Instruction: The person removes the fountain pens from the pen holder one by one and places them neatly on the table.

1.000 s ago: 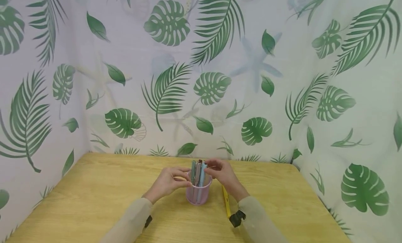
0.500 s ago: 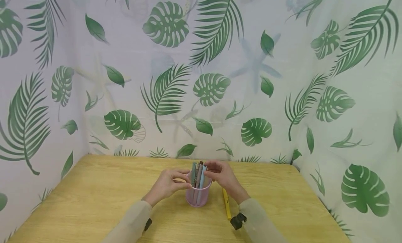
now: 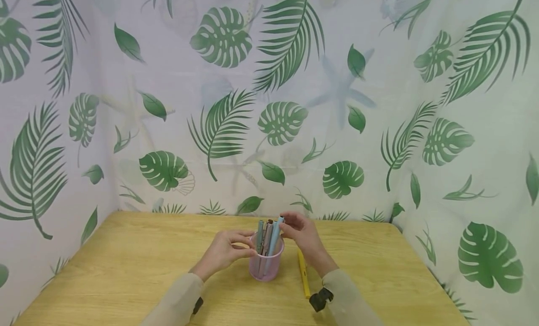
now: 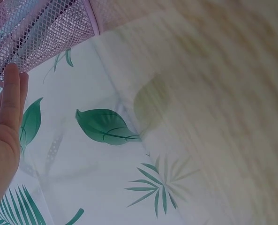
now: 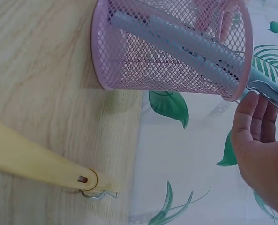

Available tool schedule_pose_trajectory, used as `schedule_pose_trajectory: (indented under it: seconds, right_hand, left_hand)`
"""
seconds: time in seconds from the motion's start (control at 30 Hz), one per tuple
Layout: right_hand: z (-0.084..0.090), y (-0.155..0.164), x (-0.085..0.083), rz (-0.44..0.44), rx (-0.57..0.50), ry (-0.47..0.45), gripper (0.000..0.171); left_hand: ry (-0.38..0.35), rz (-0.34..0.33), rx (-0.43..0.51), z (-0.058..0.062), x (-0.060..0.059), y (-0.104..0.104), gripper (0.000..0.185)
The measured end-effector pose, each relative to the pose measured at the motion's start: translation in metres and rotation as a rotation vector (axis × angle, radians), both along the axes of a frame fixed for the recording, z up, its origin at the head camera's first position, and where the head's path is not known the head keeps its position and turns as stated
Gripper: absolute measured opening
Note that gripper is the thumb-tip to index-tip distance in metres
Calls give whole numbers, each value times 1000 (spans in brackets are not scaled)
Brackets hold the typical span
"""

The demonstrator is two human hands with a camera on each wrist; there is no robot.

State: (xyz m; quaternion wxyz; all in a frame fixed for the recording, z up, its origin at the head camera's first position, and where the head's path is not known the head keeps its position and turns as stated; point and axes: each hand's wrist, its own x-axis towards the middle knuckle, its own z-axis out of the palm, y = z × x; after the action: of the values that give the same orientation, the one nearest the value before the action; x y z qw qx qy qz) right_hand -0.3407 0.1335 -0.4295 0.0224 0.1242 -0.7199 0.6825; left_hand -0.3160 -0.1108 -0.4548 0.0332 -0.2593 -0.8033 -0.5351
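Right hand (image 3: pixel 301 235) pinches the light-blue pen (image 3: pixel 274 236), now raised higher out of the pink mesh cup (image 3: pixel 265 265) — extraction under way; left hand (image 3: pixel 225 250) grips the cup — steadying it

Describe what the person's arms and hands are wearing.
Both hands are bare: left hand, right hand. Each arm wears a long, loose beige sleeve reaching the wrist. A small black device is strapped under each wrist, the left one mostly hidden. No rings or markings show.
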Motion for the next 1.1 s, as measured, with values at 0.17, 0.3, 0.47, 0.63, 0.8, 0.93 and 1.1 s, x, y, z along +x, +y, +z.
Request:
schedule_pose_trajectory:
  seconds: [0.17,0.3,0.47,0.63,0.8,0.93,1.1]
  right_hand:
    - [1,3,-1,16,-56,23,32]
    - [2,5,-1,4,-85,13,30]
    - [1,6,-1,19,-123,-7,28]
    - [0,8,-2,15,-176,28,28]
    - [-3,9,-1,3,-191,45,29]
    - [-6,11,-1,19,-160,28,34]
    - [-7,12,-2,43,-169,45,38]
  left_hand:
    - [6,8,-8,1,-1,1,11]
    - [-1,11,-11,2,1,2,12]
    - [11,4,-4,1,2,2,14]
    - [23,-1,7,-1,2,1,14]
    - [22,5,3,-1,2,1,13]
    - [15,1,13,-2,1,2,14]
    - [15,-2,20,-3,1,2,16]
